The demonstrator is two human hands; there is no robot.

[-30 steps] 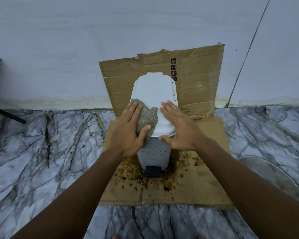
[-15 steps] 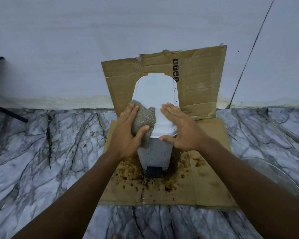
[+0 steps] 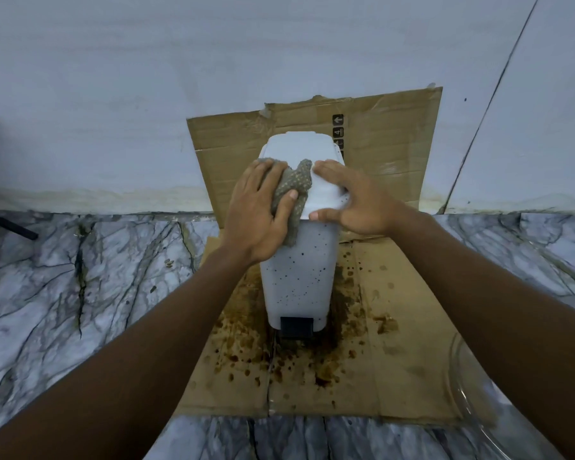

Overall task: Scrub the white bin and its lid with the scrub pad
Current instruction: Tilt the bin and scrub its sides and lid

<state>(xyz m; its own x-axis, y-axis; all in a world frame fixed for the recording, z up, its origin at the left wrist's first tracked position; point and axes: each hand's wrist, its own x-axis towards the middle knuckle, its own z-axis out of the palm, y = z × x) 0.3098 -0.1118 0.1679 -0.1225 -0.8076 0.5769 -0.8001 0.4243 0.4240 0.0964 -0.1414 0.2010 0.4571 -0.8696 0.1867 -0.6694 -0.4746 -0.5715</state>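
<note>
**White bin point(image 3: 298, 280) part-scrubbed: lid point(image 3: 301, 149) pale, body speckled**

Far left, a dark rod point(image 3: 9, 225) lies on the marble floor point(image 3: 80, 287). Next comes the left hand point(image 3: 258, 207), pressing the scrub pad point(image 3: 294, 185) onto the left side of the lid. Its grip is closed on the pad, with the fingers spread over the top and the thumb pinching the grey fold from the near side. A tail of pad hangs over the lid's front edge.

The bin stands upright in the middle of a sheet of cardboard point(image 3: 409, 343), which is blotched brown around its base. Its black pedal point(image 3: 296, 327) faces the camera.

The right hand point(image 3: 356, 202) lies flat on the lid's right side. Its grip is wide and holds nothing, and the thumb rests at the front edge, apparently steadying the bin. At the right edge sits a clear glass dish point(image 3: 465, 386).

On progress, the lid's visible top looks almost clean, with a few dots near its right rim. The front of the body is covered in dark specks. I judge the lid to be well along and the body not yet done. The sides and back cannot be seen.
</note>
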